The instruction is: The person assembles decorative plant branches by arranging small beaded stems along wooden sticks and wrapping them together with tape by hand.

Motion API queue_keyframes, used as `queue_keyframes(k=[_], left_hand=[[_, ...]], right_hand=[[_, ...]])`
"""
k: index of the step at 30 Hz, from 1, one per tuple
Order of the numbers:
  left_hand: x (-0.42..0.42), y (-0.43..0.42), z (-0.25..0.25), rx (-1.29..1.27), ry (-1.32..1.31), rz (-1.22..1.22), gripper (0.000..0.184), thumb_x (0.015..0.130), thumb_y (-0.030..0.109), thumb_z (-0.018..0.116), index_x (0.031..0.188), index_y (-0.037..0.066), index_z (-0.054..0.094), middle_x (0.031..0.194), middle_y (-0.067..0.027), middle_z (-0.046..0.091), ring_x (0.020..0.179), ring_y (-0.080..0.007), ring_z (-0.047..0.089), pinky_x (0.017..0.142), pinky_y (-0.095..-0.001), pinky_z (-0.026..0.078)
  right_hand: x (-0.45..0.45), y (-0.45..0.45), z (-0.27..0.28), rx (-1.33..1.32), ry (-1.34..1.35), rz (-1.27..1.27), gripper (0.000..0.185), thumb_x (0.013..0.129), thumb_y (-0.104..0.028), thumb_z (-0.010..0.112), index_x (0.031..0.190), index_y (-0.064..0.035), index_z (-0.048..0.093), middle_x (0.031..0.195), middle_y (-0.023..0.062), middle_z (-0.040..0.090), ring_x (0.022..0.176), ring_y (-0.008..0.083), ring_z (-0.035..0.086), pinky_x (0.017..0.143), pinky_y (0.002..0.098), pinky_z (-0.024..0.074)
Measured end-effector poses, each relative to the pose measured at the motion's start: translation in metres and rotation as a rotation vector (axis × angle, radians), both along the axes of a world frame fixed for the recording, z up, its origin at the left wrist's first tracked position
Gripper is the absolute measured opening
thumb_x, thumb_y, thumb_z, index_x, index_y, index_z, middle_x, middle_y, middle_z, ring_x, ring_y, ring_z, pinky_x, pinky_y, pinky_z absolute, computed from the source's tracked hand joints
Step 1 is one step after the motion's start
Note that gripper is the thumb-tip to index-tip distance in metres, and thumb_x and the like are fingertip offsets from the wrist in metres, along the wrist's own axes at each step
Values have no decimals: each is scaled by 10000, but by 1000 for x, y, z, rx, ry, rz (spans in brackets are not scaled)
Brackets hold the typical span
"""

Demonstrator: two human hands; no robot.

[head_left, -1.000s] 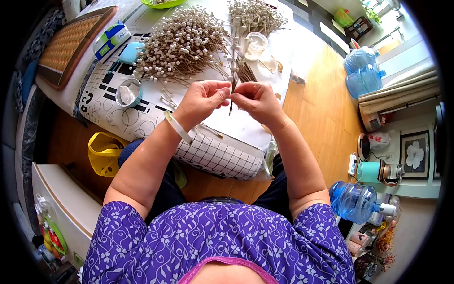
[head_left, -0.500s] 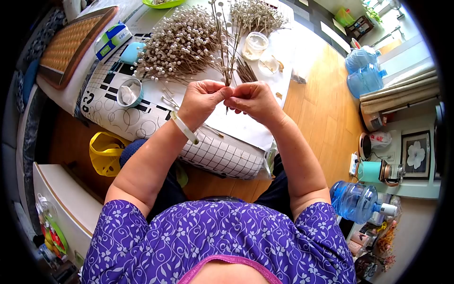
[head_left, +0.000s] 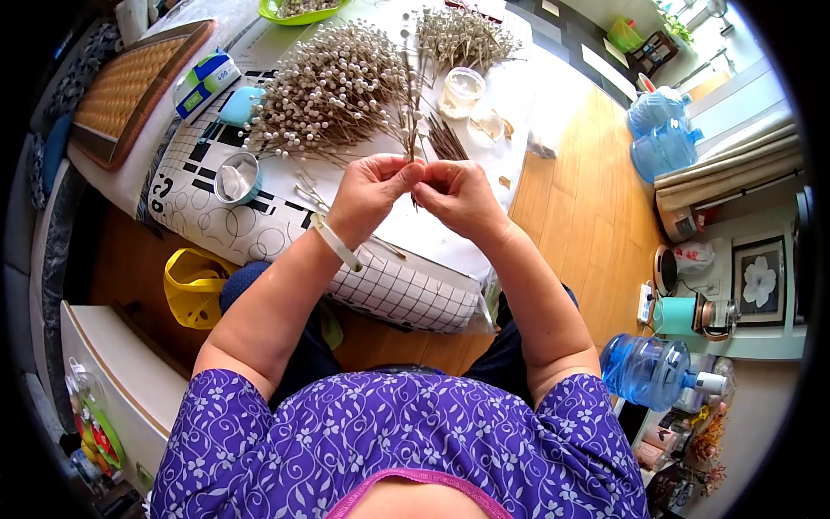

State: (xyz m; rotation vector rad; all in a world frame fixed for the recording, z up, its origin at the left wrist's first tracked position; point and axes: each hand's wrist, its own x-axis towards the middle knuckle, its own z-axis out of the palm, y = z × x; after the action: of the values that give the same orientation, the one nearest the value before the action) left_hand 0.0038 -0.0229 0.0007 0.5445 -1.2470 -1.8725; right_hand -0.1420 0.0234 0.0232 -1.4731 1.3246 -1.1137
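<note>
My left hand (head_left: 373,195) pinches a thin upright bunch of dried flower stems (head_left: 411,104) with small round heads. Against it, my right hand (head_left: 464,199) has thumb and fingers closed at the same spot on the stems; the exact grip is hidden. Just beyond lies a large pile of dried stems with white bead-like heads (head_left: 333,82). Short brown sticks (head_left: 447,138) lie past my right hand. A few white-tipped stems (head_left: 310,192) rest beside my left wrist, which wears a pale bangle (head_left: 337,244).
Around the table stand a small round tin (head_left: 237,178), a clear tub (head_left: 463,85), a round lid (head_left: 486,129) and a tissue pack (head_left: 206,84). A second stem bundle (head_left: 467,41) lies at the back. On the floor are a yellow bag (head_left: 192,290) and a blue water bottle (head_left: 647,370).
Both hands sit slightly lower and stay together at the stems. The bunch stands a little more upright, and the camera view has shifted slightly.
</note>
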Motion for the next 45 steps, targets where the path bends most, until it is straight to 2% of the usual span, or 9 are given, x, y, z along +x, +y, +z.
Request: queue_keyframes(k=[14, 18, 20, 22, 23, 26, 31, 37, 45], left_hand=[[7, 2, 8, -97, -179, 0, 158, 788, 129, 628, 783, -29, 632, 697, -56, 627, 625, -90, 567, 580, -214, 465], [5, 4, 8, -206, -254, 88, 125, 778, 91, 635, 786, -33, 627, 680, -52, 620, 604, -78, 550, 560, -203, 455], [4, 5, 6, -245, -231, 104, 106, 777, 71, 631, 785, -34, 626, 682, -48, 618, 610, -73, 546, 554, -197, 451], [3, 7, 6, -308, -288, 108, 88, 772, 58, 633, 789, -29, 631, 682, -41, 615, 614, -62, 540, 549, -186, 445], [2, 9, 9, -356, -330, 106, 91, 770, 62, 636, 789, -26, 633, 682, -36, 613, 616, -56, 537, 547, -179, 441], [2, 14, 8, -393, -381, 97, 87, 764, 60, 642, 790, -23, 637, 683, -28, 610, 618, -44, 531, 541, -165, 433], [0, 15, 7, -364, -359, 97, 58, 762, 29, 635, 781, -26, 633, 679, -29, 609, 620, -47, 536, 538, -163, 434], [0, 13, 6, -228, -298, -10, 80, 768, 35, 629, 812, -31, 624, 700, -41, 614, 637, -65, 558, 573, -175, 460], [2, 7, -2, -122, -236, -84, 97, 774, 27, 617, 851, -31, 615, 730, -54, 617, 641, -88, 563, 593, -206, 473]], right_hand=[[-18, -1, 18, 312, -11, 259, 194, 782, -190, 639, 718, -8, 617, 582, 12, 576, 535, 61, 539, 477, 197, 428], [-25, -1, 23, 324, 63, 375, 196, 771, -216, 649, 773, -21, 629, 601, -7, 582, 548, 53, 534, 492, 195, 424], [-32, -7, 19, 272, 177, 398, 228, 748, -220, 677, 853, -22, 635, 674, 17, 599, 648, 62, 554, 562, 203, 444], [-32, -9, 19, 33, 1, 226, 365, 733, -205, 692, 1023, -13, 582, 803, 37, 606, 766, 73, 552, 655, 206, 445], [-27, -10, 17, 44, -258, 135, 486, 730, -168, 691, 1139, 3, 492, 905, 51, 594, 827, 94, 549, 727, 221, 445], [-23, -9, 28, -31, -376, 96, 439, 744, -96, 666, 1129, 15, 488, 946, 79, 595, 843, 122, 562, 776, 248, 455], [-16, -8, 34, -56, -389, -41, 200, 781, -93, 621, 959, -3, 608, 767, 32, 630, 587, 28, 491, 504, 159, 389], [-21, -8, 27, -45, -396, -12, 191, 824, -80, 557, 990, 12, 579, 823, 42, 620, 674, 45, 518, 575, 179, 417], [-23, -10, 25, -59, -479, -14, 198, 803, -82, 586, 983, 2, 589, 842, 82, 633, 640, 62, 536, 541, 179, 426]])
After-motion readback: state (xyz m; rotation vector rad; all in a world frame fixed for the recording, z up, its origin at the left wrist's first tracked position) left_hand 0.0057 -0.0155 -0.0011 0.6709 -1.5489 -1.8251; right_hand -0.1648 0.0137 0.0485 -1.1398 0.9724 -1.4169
